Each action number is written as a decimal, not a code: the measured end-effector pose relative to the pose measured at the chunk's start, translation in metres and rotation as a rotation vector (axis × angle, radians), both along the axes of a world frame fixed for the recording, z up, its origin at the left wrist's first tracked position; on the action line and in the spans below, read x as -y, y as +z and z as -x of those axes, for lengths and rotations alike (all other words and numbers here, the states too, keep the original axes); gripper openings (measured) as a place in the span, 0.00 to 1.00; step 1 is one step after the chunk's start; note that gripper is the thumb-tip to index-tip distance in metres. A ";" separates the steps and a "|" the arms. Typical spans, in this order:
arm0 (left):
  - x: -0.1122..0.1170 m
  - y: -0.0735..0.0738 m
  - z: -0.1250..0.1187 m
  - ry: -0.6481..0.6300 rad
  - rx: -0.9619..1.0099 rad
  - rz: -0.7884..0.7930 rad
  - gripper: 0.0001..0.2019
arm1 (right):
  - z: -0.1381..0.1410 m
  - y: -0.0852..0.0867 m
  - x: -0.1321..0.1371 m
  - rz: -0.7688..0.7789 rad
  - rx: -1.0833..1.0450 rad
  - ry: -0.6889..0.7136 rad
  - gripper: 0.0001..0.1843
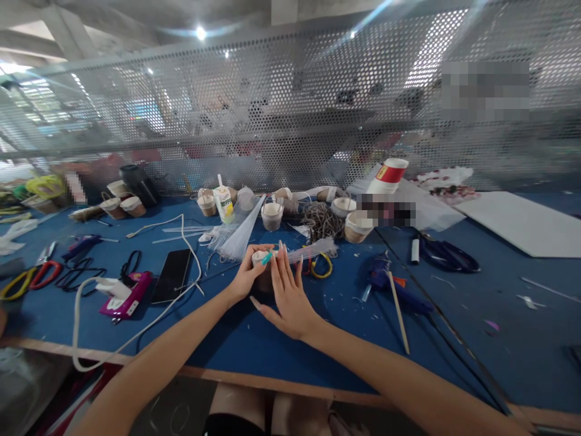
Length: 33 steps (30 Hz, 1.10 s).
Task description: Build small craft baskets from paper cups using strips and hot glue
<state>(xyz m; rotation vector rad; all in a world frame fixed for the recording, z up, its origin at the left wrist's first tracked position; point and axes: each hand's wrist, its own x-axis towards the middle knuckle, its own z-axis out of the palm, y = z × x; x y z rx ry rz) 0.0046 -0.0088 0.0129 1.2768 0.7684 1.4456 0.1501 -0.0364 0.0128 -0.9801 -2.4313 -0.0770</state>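
The left hand point(245, 277) has its grip around a small brown cup point(263, 283); the right hand point(293, 306), wide with straight fingers, rests against its other side. This seems a pressing step; the next move probably calls for steady support over the counter point(254, 357).

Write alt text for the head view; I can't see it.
A left hand grips a small cup on a blue table, with the right hand, fingers outstretched, beside it. A black phone lies to the left and a blue glue gun to the right, with more cups behind.
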 end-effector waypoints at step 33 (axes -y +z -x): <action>-0.004 0.008 0.011 -0.265 0.053 0.110 0.16 | -0.050 0.037 -0.056 0.013 -0.088 0.168 0.26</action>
